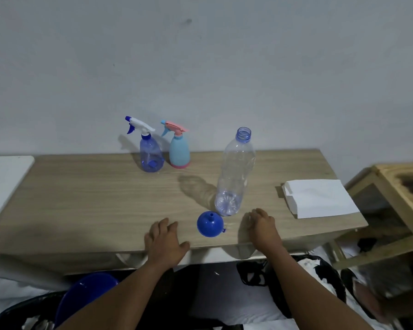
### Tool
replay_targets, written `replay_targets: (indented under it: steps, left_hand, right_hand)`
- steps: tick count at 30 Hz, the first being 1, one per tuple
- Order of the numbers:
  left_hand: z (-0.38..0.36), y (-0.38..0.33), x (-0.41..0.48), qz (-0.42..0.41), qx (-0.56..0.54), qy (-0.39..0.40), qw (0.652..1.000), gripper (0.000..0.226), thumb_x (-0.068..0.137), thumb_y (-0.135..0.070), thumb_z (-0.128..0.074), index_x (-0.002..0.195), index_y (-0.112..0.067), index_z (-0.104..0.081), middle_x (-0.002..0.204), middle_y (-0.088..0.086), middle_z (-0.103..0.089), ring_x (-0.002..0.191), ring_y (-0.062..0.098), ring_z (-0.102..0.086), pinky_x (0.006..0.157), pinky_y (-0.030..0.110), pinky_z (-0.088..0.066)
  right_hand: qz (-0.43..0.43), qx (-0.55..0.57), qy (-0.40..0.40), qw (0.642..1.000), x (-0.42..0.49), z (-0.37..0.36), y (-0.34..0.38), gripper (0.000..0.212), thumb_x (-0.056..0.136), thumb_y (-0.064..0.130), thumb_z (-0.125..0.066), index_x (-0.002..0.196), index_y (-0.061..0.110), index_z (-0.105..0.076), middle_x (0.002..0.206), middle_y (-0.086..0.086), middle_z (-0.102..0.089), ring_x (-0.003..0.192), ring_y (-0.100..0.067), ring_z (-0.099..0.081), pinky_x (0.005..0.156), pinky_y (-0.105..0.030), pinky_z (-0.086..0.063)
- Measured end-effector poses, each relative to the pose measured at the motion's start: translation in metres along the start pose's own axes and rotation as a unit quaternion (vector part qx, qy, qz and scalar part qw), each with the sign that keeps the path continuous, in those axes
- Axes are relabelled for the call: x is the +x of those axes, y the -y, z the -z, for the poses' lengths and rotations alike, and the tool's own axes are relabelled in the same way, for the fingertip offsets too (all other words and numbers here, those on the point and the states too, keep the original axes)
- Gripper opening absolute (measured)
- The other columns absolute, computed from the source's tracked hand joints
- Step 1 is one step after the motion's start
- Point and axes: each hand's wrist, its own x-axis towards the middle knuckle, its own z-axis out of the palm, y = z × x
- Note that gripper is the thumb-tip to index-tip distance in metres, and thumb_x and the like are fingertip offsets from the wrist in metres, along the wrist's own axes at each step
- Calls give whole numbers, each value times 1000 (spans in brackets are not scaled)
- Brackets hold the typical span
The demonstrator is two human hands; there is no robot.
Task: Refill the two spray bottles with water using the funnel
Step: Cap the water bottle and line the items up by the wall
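Observation:
Two spray bottles stand at the back of the wooden table (81, 198): a clear blue one (150, 153) with a white and blue trigger head, and beside it a light blue one (179, 151) with a pink head. A tall clear plastic bottle (235, 175) stands uncapped near the front, with only a little water at its bottom. A blue funnel (210, 223) lies mouth down with its spout pointing up, near the front edge. My left hand (165, 241) rests flat on the table left of the funnel. My right hand (261, 225) rests flat to its right. Neither holds anything.
A folded white paper towel (320, 198) lies at the table's right end. A wooden stool (398, 186) stands further right. A white surface (3, 177) adjoins the table's left end. A blue basin (86, 291) sits on the floor below, among dark bags.

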Motion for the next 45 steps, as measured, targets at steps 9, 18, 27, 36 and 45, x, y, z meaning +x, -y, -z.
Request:
replay_targets:
  steps: [9, 18, 27, 36, 45]
  left_hand:
    - [46, -46, 17, 18, -211, -100, 972, 61, 90, -56, -41, 138, -20, -49, 144, 4, -50, 132, 24, -46, 112, 44, -37]
    - [141, -166, 6, -160, -390, -222, 879, 85, 74, -67, -67, 144, -33, -36, 146, -13, -41, 134, 9, -40, 107, 31, -39]
    - [154, -194, 10, -170, -384, -261, 869, 67, 79, -45, -77, 137, -28, -47, 123, -13, -54, 114, 5, -52, 96, 35, -52]
    - [156, -199, 7, -136, -402, -246, 872, 66, 76, -46, -79, 132, -26, -51, 120, -11, -56, 114, 6, -53, 97, 32, -51]
    - [157, -199, 3, -121, -414, -235, 871, 71, 77, -43, -79, 137, -23, -47, 131, -4, -58, 115, 10, -54, 94, 28, -50]
  right_hand:
    - [44, 80, -10, 996, 16, 23, -21, 37, 92, -2, -51, 124, 13, -62, 126, -13, -52, 118, -33, -49, 96, -36, -46]
    - [203, 351, -185, 895, 33, 187, 59, 28, 95, 19, -65, 123, 11, -65, 112, 3, -67, 87, 0, -62, 72, -3, -44]
    - [402, 175, -105, 893, 20, 244, 117, 29, 98, 17, -60, 126, 15, -66, 124, 1, -65, 105, -14, -61, 89, -27, -52]
    - [380, 23, -61, 922, 26, 265, 134, 24, 97, 22, -59, 115, 12, -71, 109, -4, -61, 97, -20, -61, 82, -30, -50]
    - [325, 77, -84, 939, 29, 247, 135, 44, 92, 49, -62, 123, 18, -65, 123, 0, -66, 108, -17, -63, 92, -34, -53]
